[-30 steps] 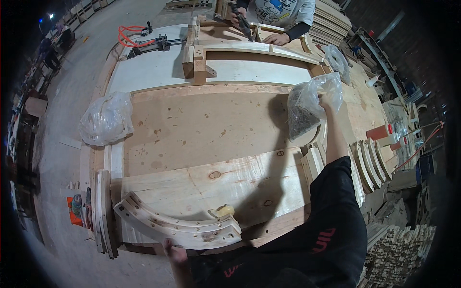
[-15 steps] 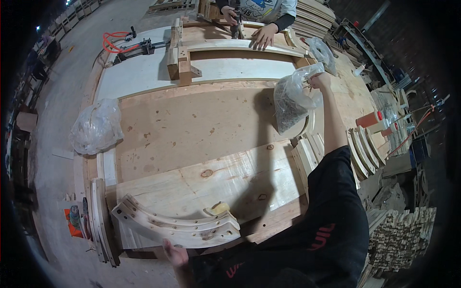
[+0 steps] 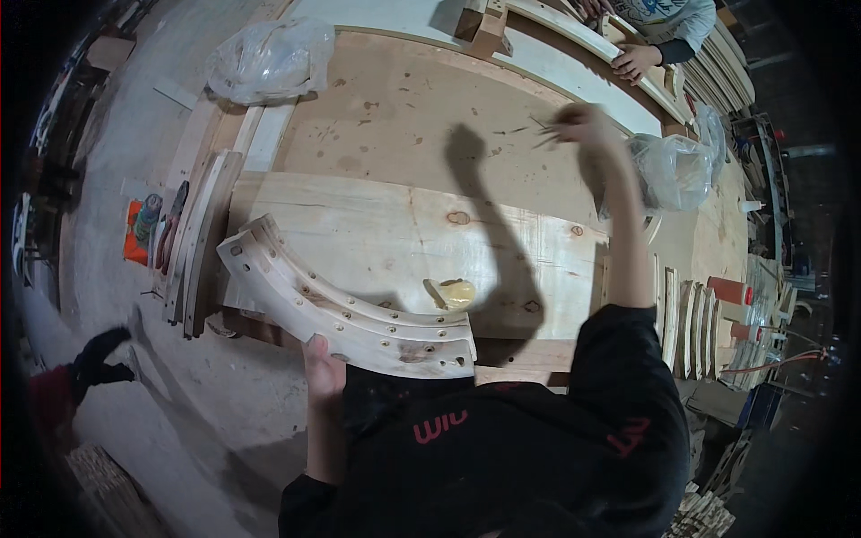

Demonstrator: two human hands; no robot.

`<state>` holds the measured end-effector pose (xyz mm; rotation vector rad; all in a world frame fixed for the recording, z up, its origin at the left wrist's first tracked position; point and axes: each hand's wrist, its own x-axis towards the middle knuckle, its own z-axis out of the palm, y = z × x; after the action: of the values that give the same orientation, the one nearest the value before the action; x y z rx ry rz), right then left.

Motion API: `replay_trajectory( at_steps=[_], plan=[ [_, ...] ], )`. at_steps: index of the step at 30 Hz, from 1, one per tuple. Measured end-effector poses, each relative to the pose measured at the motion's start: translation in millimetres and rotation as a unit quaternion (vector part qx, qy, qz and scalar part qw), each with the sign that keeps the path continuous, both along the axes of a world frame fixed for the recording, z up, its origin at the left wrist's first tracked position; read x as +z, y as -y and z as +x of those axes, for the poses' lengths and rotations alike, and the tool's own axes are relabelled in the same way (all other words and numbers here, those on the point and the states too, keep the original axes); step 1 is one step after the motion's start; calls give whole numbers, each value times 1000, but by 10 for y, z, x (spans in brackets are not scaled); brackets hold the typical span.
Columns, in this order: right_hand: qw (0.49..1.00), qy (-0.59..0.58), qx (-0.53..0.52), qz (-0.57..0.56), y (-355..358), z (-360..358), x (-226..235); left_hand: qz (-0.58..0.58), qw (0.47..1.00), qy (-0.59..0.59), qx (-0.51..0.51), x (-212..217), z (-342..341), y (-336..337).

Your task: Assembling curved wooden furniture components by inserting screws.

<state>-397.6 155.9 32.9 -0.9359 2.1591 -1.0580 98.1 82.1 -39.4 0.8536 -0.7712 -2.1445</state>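
My left hand (image 3: 325, 372) grips the near edge of a curved wooden piece (image 3: 359, 334), its thumb on the edge and its fingers hidden below. Two such curved pieces lie side by side, dotted with holes along their length. My right hand (image 3: 583, 125), smeared by motion, is raised over the table with several thin screws (image 3: 545, 134) jutting from its fingers. Just right of that forearm sits a clear plastic bag (image 3: 671, 170). A small yellow lump (image 3: 453, 294) lies beside the curved pieces on a pale wooden board (image 3: 395, 215).
Another plastic bag (image 3: 273, 61) stands at the far left. Wooden strips (image 3: 204, 242) and an orange item (image 3: 136, 231) are at the left edge. A co-worker's hand (image 3: 637, 63) rests on a wooden frame (image 3: 574, 34). Another person's dark glove (image 3: 100, 363) shows at lower left.
My right hand has come out of the plastic bag and moved left over the table, carrying screws. My left hand stays on the curved piece. The view has swung, and a gloved person appears.
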Motion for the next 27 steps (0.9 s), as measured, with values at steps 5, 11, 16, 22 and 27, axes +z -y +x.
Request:
replay_trajectory(
  at_steps=[5, 11, 16, 22, 27],
  plan=[
    [986, 127, 91, 62, 596, 779, -1078, -7, 1000, -14, -6, -3, -32, -5],
    [992, 28, 10, 125, 662, 1077, -1236, 18, 1000, 2, 9, -110, 91, -16],
    [997, -7, 45, 56, 547, 994, -1343, 28, 1000, 9, 0, -72, 31, -9],
    [960, -252, -121, -13, 885, 262, -1482, -2, 1000, -12, -18, -81, 34, -22],
    [895, -436, -82, 55, 1181, -364, -1584, 30, 999, 6, -20, -259, 208, 1]
  ],
)
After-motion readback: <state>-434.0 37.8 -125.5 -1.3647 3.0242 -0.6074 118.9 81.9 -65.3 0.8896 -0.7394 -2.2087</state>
